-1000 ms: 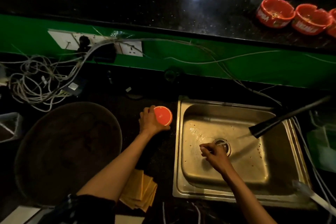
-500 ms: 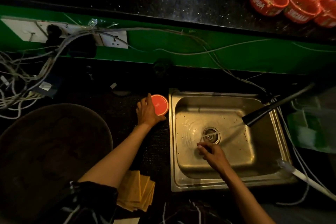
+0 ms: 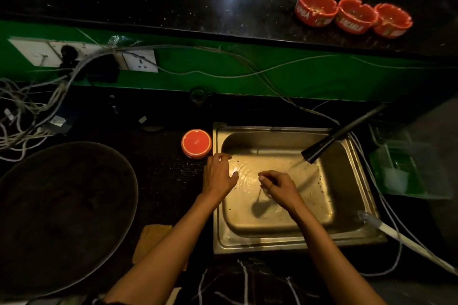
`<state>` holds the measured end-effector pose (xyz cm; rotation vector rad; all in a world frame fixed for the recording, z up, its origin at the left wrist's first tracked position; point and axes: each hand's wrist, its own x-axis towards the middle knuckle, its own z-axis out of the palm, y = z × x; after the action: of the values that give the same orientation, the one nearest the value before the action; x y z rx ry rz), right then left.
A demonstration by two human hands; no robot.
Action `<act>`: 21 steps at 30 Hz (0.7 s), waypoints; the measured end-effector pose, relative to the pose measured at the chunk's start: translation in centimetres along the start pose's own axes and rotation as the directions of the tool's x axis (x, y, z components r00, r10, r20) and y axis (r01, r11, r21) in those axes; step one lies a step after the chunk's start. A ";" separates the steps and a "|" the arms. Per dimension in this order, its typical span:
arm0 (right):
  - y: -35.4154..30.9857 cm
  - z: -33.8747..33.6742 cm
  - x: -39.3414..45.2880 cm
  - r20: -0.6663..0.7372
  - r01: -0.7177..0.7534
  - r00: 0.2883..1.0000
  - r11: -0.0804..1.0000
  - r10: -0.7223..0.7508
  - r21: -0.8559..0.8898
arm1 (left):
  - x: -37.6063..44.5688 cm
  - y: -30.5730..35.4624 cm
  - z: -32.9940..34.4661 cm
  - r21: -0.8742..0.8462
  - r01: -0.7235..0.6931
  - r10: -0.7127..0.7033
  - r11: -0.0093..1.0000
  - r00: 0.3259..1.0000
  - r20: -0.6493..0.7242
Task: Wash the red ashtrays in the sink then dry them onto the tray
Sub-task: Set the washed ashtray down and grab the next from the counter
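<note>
Between ashtrays, rinsing: left hand (image 3: 218, 176) loosely spread and empty, right hand (image 3: 277, 186) curled under the tap (image 3: 339, 134) stream in the sink (image 3: 347, 238), hold unclear; washed ashtray (image 3: 196, 143) upturned on desk just beyond left fingers, three ashtrays (image 3: 352, 17) well beyond, probably next.

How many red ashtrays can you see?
4. Three red ashtrays sit in a row on the upper counter; one lies upside down beside the sink's left edge.
</note>
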<state>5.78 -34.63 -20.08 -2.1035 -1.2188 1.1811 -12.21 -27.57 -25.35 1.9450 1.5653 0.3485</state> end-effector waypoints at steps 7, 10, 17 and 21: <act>-1.7 -7.2 0.6 -0.087 0.123 0.989 0.992 -0.124 -0.009 | 2.3 9.3 -1.9 -0.095 -0.165 0.159 0.982 0.985 -0.073; -2.8 -11.5 1.2 -0.123 0.192 0.974 0.981 -0.191 0.002 | 5.1 13.9 -4.0 -0.143 -0.232 0.212 0.962 0.967 -0.140; -6.3 -20.7 4.2 -0.276 0.312 0.894 0.933 -0.352 -0.179 | 12.1 23.3 -10.4 -0.055 -0.337 0.292 0.940 0.877 -0.381; -8.8 -25.0 7.0 -0.334 0.346 0.800 0.838 -0.499 -0.423 | 16.2 26.5 -12.8 0.012 -0.338 0.303 0.941 0.826 -0.475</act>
<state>24.25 -23.00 -3.54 -2.0007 -1.6428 0.2826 5.87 -11.46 -2.07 2.1741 1.4643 1.0790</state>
